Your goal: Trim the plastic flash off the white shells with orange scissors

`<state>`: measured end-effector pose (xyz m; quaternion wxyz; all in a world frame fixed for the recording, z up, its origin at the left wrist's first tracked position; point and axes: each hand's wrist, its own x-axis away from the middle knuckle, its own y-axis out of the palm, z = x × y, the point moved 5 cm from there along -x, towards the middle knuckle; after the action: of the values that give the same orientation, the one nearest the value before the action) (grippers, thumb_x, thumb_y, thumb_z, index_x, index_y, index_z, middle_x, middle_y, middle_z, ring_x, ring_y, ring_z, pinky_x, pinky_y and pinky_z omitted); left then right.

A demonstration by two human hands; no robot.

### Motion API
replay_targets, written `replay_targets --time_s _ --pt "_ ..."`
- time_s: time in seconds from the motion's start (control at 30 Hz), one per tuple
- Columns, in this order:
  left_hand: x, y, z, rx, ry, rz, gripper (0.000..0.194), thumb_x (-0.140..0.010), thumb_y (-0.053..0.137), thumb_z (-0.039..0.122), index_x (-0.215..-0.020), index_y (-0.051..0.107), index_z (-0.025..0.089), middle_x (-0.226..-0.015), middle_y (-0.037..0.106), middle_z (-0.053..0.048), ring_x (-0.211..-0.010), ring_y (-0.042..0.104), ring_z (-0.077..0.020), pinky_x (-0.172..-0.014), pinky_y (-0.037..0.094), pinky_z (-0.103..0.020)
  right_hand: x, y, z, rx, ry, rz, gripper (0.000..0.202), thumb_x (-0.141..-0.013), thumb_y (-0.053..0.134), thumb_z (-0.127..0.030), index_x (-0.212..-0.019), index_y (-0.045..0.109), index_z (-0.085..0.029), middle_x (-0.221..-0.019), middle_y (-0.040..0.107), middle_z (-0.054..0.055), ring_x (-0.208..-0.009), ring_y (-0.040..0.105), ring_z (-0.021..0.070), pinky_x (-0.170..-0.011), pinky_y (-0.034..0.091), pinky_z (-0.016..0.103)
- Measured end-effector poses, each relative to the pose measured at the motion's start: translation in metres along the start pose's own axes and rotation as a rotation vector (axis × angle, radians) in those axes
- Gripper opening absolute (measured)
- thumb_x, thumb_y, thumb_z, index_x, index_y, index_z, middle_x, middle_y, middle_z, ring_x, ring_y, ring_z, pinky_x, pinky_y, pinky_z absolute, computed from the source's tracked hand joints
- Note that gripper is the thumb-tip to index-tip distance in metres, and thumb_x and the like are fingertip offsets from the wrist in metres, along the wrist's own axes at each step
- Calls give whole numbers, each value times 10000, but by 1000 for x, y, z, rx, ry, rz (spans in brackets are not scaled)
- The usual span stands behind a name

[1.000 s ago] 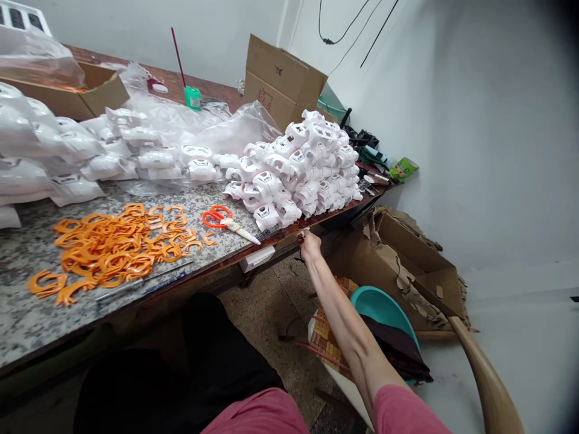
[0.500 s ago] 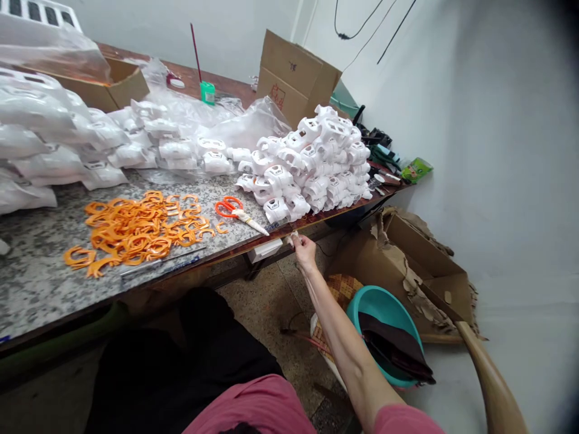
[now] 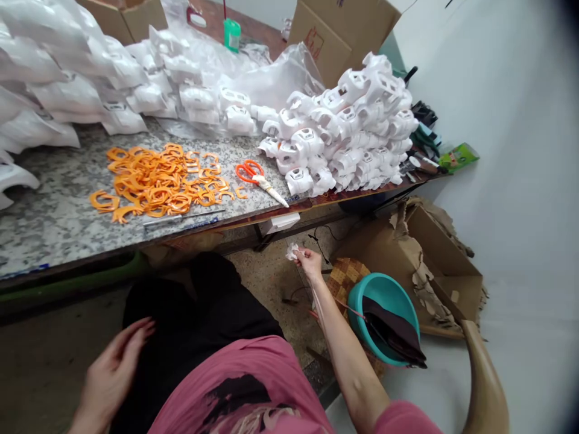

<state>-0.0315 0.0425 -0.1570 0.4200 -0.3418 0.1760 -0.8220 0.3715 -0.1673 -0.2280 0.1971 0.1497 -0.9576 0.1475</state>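
Observation:
My right hand [image 3: 309,263] pinches a small crumpled white scrap [image 3: 293,251] over the floor, just off the table's front edge. At the lower left, my left hand [image 3: 115,367] hangs beside my dark trousers, fingers loosely apart with nothing seen in them. On the speckled table [image 3: 67,223] lies a heap of orange plastic pieces [image 3: 158,181]. Scissors with orange handles [image 3: 250,172] rest right of the heap, their blades partly wrapped in white. A thin metal rod [image 3: 183,217] lies near the table edge.
Stacked white plastic shells [image 3: 348,132] stand at the table's right end, with more [image 3: 67,90] at the left. Behind are clear plastic bags and a cardboard box [image 3: 325,48]. A teal basin [image 3: 384,283] holding dark cloth and a torn carton [image 3: 447,259] sit at the right below.
My right hand has moved down and away from the table edge with the white scrap. My left hand has come into view at the lower left. The view has tilted down.

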Motion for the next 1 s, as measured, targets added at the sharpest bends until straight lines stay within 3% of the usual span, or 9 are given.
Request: replay_targets --time_s 0.07,0.13,0.23,0.33,0.43,0.53,0.67,0.83,1.0 --pt "-3 38 21 207 60 -121 495 -759 510 637 -1044 611 246 -1041 713 -11 -1008 646 -239 -948 485 -389 10 -1 0 -8 -18 -7 263 -649 764 -343 -749 660 -123 -525 595 -47 -410 488 72 -389 362 186" --pt "-3 78 53 313 138 -275 506 -796 514 572 -1087 609 169 -1062 698 -93 -996 649 -251 -934 492 -394 18 -2 -1 -14 -45 -14 303 -564 790 -373 -697 675 -127 -521 606 -33 -392 455 70 -366 320 191" --pt "0 126 101 379 247 -452 416 -846 501 482 -1082 616 160 -1049 694 -95 -969 654 -219 -904 504 -351 28 -4 -3 -22 -83 -29 315 -554 771 -417 -639 673 -130 -540 613 -25 -384 396 46 -365 280 188" --pt "0 157 136 354 378 -510 353 -857 505 425 -1069 623 169 -1025 686 -88 -917 648 -204 -815 524 -324 39 -3 -5 -26 -95 -79 344 -597 736 -453 -712 697 -131 -515 590 -31 -403 414 58 -394 303 190" --pt "-8 176 156 349 441 -496 378 -801 591 376 -1118 603 170 -1089 651 -98 -873 635 -200 -747 523 -315 54 0 -11 -17 -108 -170 383 -632 715 -471 -810 718 -131 -550 611 -19 -460 475 81 -445 358 200" --pt "-22 191 161 353 429 -458 423 -724 674 348 -1099 615 164 -1109 635 -106 -907 615 -222 -766 504 -332 69 6 -18 -6 -118 -277 405 -669 691 -483 -869 727 -133 -608 642 -1 -512 513 97 -488 395 210" --pt "-38 207 151 404 347 -451 277 -766 609 356 -939 661 146 -908 692 -83 -824 633 -210 -735 496 -315 79 14 -21 0 -105 -370 425 -659 707 -465 -945 726 -151 -730 692 27 -575 551 113 -526 425 220" --pt "-49 218 129 508 181 -425 282 -764 577 401 -833 646 135 -716 683 -57 -651 632 -187 -558 481 -266 78 17 -11 -28 -63 -368 540 -529 794 -417 -993 707 -155 -797 705 39 -627 579 121 -600 467 248" --pt "-54 220 117 624 77 -358 297 -750 587 417 -841 615 135 -722 673 -52 -650 627 -177 -560 476 -259 77 14 -6 -28 -24 -327 541 -577 768 -433 -1019 691 -131 -705 672 19 -535 522 85 -517 415 220"
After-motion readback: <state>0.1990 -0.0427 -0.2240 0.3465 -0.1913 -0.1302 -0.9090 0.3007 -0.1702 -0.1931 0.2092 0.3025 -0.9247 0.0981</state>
